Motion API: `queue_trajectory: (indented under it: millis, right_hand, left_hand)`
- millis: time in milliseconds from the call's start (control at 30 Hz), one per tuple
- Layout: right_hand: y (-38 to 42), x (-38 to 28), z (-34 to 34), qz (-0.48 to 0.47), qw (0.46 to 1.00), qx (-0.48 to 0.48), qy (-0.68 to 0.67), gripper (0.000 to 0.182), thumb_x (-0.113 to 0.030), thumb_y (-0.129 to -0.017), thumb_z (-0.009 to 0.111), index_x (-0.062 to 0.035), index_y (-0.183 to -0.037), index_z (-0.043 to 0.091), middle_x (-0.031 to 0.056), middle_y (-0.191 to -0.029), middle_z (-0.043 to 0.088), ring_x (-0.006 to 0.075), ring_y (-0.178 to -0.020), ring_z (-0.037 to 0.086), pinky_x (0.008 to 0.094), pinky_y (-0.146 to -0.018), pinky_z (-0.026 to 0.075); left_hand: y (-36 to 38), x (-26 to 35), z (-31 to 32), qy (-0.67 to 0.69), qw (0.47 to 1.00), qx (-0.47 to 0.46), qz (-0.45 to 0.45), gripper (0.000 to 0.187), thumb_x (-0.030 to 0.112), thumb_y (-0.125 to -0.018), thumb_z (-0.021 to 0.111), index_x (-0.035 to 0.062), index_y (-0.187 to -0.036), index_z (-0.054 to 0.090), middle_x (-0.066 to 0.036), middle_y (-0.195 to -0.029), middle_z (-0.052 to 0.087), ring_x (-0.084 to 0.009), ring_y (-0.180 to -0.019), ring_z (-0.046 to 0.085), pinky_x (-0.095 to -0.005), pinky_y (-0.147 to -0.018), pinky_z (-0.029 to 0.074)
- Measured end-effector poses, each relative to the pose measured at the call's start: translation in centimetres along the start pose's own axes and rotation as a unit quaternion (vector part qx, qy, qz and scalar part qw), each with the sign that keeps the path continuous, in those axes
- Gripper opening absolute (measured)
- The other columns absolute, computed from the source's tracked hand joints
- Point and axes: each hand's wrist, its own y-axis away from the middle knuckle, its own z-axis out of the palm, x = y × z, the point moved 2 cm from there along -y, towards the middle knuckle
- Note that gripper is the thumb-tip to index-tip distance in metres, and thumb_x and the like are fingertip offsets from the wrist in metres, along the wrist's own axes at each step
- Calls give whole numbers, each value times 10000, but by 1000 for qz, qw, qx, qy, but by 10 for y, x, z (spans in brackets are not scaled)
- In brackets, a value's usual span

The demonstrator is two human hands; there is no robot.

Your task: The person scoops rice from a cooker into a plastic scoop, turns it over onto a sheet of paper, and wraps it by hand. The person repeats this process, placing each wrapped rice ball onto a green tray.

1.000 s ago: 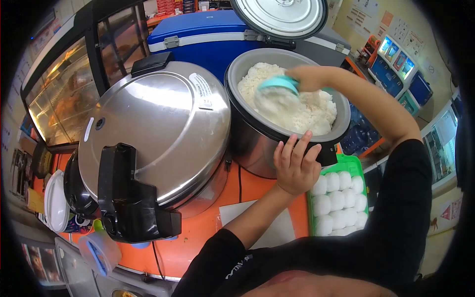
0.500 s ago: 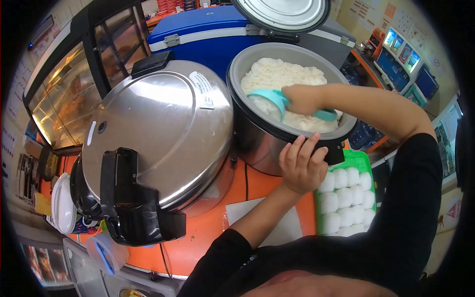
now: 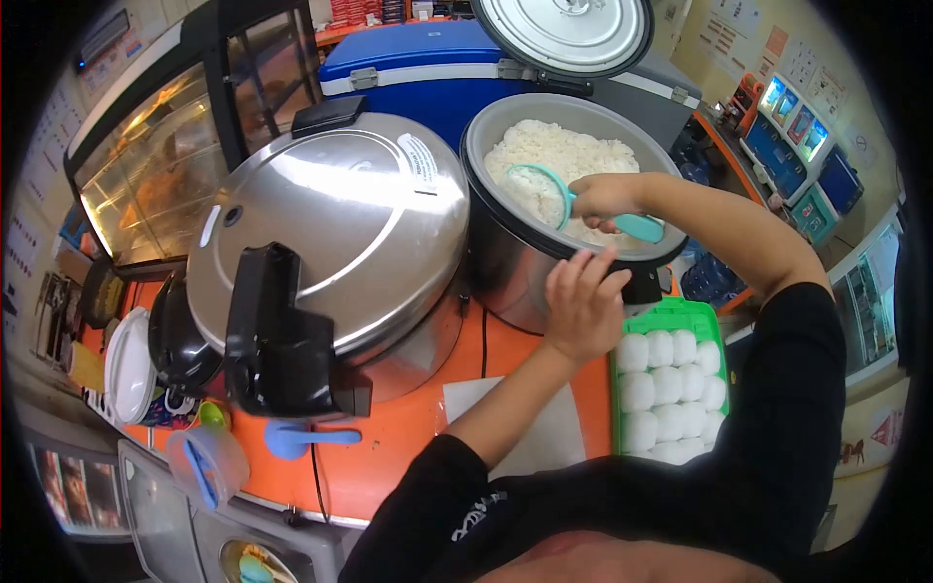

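My right hand [image 3: 610, 199] is closed around the handle of a turquoise rice scoop [image 3: 637, 228]. The round bowl of the scoop faces upward with rice in it, just over the cooked rice [image 3: 573, 151] in the uncovered rice cooker [image 3: 510, 282]. On the near rim of that cooker rests my left hand [image 3: 588, 301], its fingers stretched and apart, holding nothing. To the right of my left wrist, a green tray [image 3: 680, 313] carries several rows of white rounded rice portions [image 3: 666, 386].
A second rice cooker [image 3: 330, 214] with its lid down stands to the left. A white sheet [image 3: 539, 428] and a blue scoop [image 3: 292, 437] lie on the orange table [image 3: 408, 457]. Behind are a blue cooler box [image 3: 418, 68] and a glass food display [image 3: 155, 155].
The turquoise scoop has turned so its rice-filled bowl shows from above. My left hand stays at the rim. The whole view has shifted slightly, bringing the blue scoop into fuller sight.
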Motion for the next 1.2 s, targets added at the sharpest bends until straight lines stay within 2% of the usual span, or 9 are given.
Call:
queue_trajectory:
  millis: [133,233,400,467,600,667,733,833,1200]
  right_hand:
    - [75,5,-1,20,946,15,-323,179,-192,-794,447,-37,-880,468,39,-576,433,101,-410,375,237,-364,339]
    - [122,13,22,-56,868,59,-489,242,-253,-847,375,-65,-936,497,57,-543,448,92,-329,355,210,-286,311]
    - [173,13,158,-123,764,12,-633,311,-253,-898,402,-57,-1131,465,80,-587,501,119,-330,402,232,-271,325]
    - [172,28,221,-87,720,-55,-687,321,-224,-898,392,-94,-1188,436,66,-619,508,108,-384,431,227,-299,344]
    - [148,60,299,-55,723,-85,-683,403,-222,-903,414,-195,-1302,361,21,-685,500,85,-473,456,209,-378,360]
    - [121,72,325,-89,899,185,-387,440,-192,-891,440,-191,-1319,338,65,-634,508,171,-452,497,284,-410,415]
    - [81,87,373,-211,906,362,58,542,-180,-868,471,-299,-1358,273,123,-661,528,265,-559,556,378,-496,451]
    - [67,75,397,-109,953,244,144,554,-179,-837,507,-369,-1322,319,163,-722,537,330,-635,568,442,-557,451]
    - [95,74,372,-210,924,319,21,559,-159,-818,548,-327,-1315,357,132,-715,502,306,-603,521,417,-580,444]
  left_hand:
    - [76,6,-62,111,976,-187,-31,288,132,-732,537,106,-1019,540,-88,-1152,534,-298,-1060,461,-435,-883,336]
    - [169,19,-115,232,790,-563,-75,224,124,-722,531,86,-935,589,-111,-966,592,-308,-954,528,-417,-837,390]
    - [241,41,-161,111,650,-734,-163,218,137,-745,538,95,-947,608,-100,-1002,597,-310,-995,529,-408,-872,392]
    - [256,48,-179,60,772,-625,-98,261,169,-773,546,83,-1017,586,-104,-1170,528,-287,-1156,438,-417,-973,329]
    - [259,70,-185,38,757,-643,-110,331,190,-796,536,77,-1108,544,-95,-1277,449,-267,-1252,336,-426,-1031,260]
    - [269,77,-185,46,779,-614,-114,368,170,-800,530,74,-1155,515,-100,-1278,453,-278,-1233,363,-434,-1013,284]
    - [286,76,-181,27,769,-619,-155,387,169,-793,538,67,-1165,506,-103,-1293,439,-283,-1231,367,-429,-1001,301]
    - [290,76,-177,10,747,-636,-191,422,165,-775,552,55,-1179,494,-110,-1302,433,-293,-1215,389,-414,-974,337]
    - [276,78,-181,-9,813,-574,-101,446,164,-728,596,56,-1151,505,-131,-1177,531,-300,-1077,508,-388,-914,392]
